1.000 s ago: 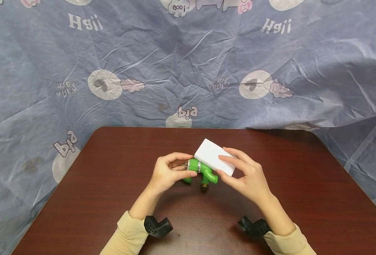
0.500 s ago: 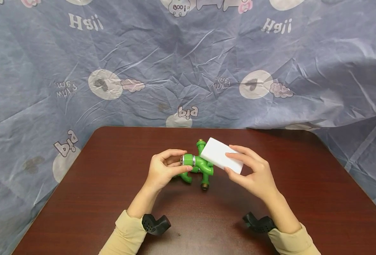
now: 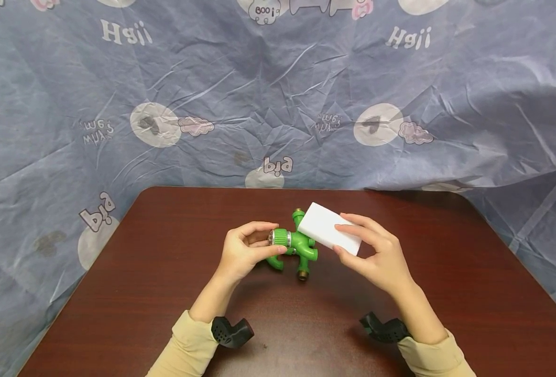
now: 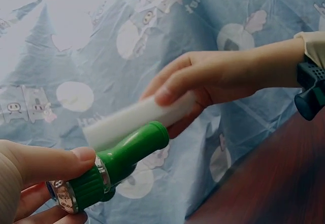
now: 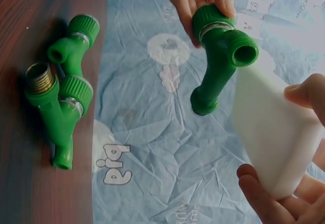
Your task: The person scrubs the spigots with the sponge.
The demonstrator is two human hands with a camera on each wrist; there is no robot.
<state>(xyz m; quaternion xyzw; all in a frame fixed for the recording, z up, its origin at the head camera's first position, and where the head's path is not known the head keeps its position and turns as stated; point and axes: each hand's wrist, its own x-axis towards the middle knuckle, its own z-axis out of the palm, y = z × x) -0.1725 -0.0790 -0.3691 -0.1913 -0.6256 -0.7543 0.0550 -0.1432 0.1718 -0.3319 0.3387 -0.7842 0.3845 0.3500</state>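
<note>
Between thumb and fingers, my left hand (image 3: pixel 242 250) pinches a green tap (image 3: pixel 299 243) by its ribbed knob. The tap is held above the table, its open spout (image 4: pixel 152 137) pointing toward my right hand in the left wrist view. My right hand (image 3: pixel 375 252) grips a white rectangular sponge-like block (image 3: pixel 326 228), tilted, by its right end. The block's near end overlaps the tap; whether they touch I cannot tell. Two more green taps (image 5: pixel 62 125) (image 5: pixel 76 51) lie on the table below, partly hidden in the head view behind the held tap.
The dark reddish-brown table (image 3: pixel 174 293) has rounded far corners. A blue-grey patterned cloth (image 3: pixel 240 104) hangs behind it. Black wrist cameras (image 3: pixel 232 332) sit at both cuffs.
Both hands have drawn a little apart: the left with its tap shifted slightly left, the right with the white block to the right. More of the taps on the table shows now.
</note>
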